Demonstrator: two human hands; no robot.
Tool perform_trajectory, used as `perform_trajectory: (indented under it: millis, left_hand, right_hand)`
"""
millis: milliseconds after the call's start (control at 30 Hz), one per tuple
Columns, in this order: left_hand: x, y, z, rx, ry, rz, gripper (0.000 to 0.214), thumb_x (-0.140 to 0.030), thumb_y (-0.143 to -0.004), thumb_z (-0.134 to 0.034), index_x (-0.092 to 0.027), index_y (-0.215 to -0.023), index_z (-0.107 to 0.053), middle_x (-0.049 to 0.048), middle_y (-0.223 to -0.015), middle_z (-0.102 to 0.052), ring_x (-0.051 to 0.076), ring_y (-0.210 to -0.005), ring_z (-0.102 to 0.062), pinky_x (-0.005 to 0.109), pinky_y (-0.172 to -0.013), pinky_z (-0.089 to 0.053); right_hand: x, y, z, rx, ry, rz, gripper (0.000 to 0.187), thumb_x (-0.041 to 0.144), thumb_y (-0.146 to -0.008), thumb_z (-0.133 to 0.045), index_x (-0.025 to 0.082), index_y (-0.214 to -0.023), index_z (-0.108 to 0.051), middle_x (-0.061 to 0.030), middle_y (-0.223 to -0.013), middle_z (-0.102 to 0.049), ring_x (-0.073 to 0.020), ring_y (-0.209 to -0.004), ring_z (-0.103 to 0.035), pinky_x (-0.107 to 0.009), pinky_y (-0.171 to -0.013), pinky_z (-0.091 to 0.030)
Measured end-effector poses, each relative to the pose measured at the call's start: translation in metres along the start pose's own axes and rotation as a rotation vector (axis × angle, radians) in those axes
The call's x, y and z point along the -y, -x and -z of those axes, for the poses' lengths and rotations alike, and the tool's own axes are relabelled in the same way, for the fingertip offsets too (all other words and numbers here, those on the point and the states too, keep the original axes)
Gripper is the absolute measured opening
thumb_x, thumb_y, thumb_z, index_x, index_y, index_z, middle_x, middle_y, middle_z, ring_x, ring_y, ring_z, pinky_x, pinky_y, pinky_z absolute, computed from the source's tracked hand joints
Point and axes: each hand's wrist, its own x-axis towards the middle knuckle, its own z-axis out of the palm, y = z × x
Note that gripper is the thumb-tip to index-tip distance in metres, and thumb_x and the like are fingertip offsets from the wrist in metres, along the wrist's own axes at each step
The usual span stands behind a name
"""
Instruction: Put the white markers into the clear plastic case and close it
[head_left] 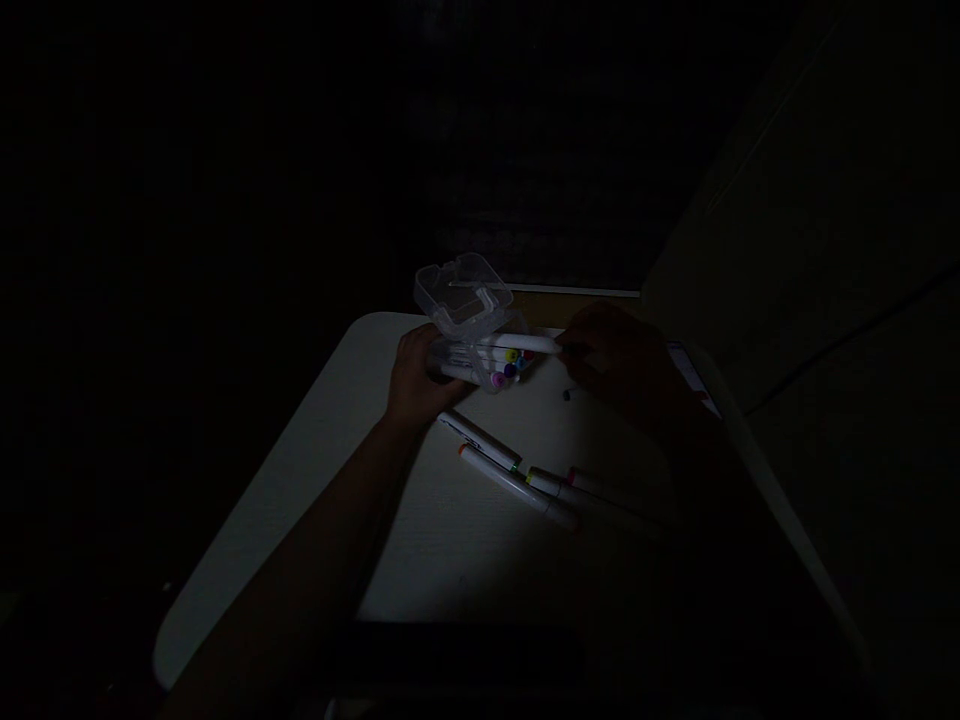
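Observation:
My left hand (415, 378) is wrapped round a clear plastic marker case (442, 362) that lies on its side with its lid (465, 295) swung up. Several white markers with coloured ends, such as a pink-ended marker (496, 380), lie inside, ends facing right. In my right hand (604, 345) is the right end of a white marker (525, 343), pinched between the fingers. This marker's left part is at the mouth of the case, above the others; how far in it reaches I cannot tell. Deep shadow covers much of the right hand.
Loose markers lie on the white table (315, 440) in front of the case, among them an orange-ended marker (510, 482) and a green-ended marker (480, 442). A small dark piece (567, 395) sits below my right hand. A flat, pale-screened object (690, 372) rests at the right edge.

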Motion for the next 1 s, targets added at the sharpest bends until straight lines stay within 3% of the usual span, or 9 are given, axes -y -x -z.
perform_trajectory:
  millis: [200,467,700,1000]
  left_hand:
    - [-0.002,-0.002,-0.001,0.018,0.007,-0.019,0.072,-0.042,-0.059,-0.079,-0.022,-0.122,-0.05,0.0135,-0.119,-0.061,0.034,-0.113,-0.057,0.051,-0.095,-0.045]
    - [-0.002,-0.003,-0.001,0.005,-0.04,-0.084,0.069,-0.043,-0.061,-0.077,-0.019,-0.12,-0.051,0.0119,-0.117,-0.062,0.031,-0.11,-0.058,0.047,-0.093,-0.047]
    - [-0.004,-0.002,-0.001,0.013,-0.003,-0.01,0.073,-0.042,-0.059,-0.079,-0.022,-0.123,-0.05,0.0127,-0.12,-0.061,0.033,-0.113,-0.057,0.05,-0.094,-0.046]
    - [-0.005,-0.004,-0.001,0.004,0.01,-0.072,0.07,-0.039,-0.059,-0.079,-0.022,-0.121,-0.051,0.0123,-0.118,-0.061,0.033,-0.112,-0.057,0.049,-0.094,-0.045]
  right_hand:
    - [-0.004,0.0,-0.005,0.022,0.017,0.0,0.01,0.012,-0.079,-0.057,0.014,-0.083,-0.066,-0.0065,-0.089,-0.064,-0.0148,-0.078,-0.061,-0.028,-0.071,-0.049]
    - [-0.002,-0.003,-0.009,0.133,0.025,-0.09,0.011,0.011,-0.077,-0.057,0.015,-0.082,-0.066,-0.0064,-0.089,-0.063,-0.015,-0.078,-0.059,-0.028,-0.073,-0.047]
    - [0.004,-0.004,-0.01,0.143,0.055,-0.17,0.017,0.013,-0.079,-0.059,0.014,-0.091,-0.07,-0.0061,-0.091,-0.065,-0.0159,-0.081,-0.06,-0.028,-0.076,-0.046]
    - [-0.007,0.001,-0.029,0.087,0.075,-0.042,0.023,0.017,-0.088,-0.048,0.017,-0.099,-0.069,-0.0078,-0.102,-0.065,-0.0192,-0.097,-0.059,-0.033,-0.088,-0.046]
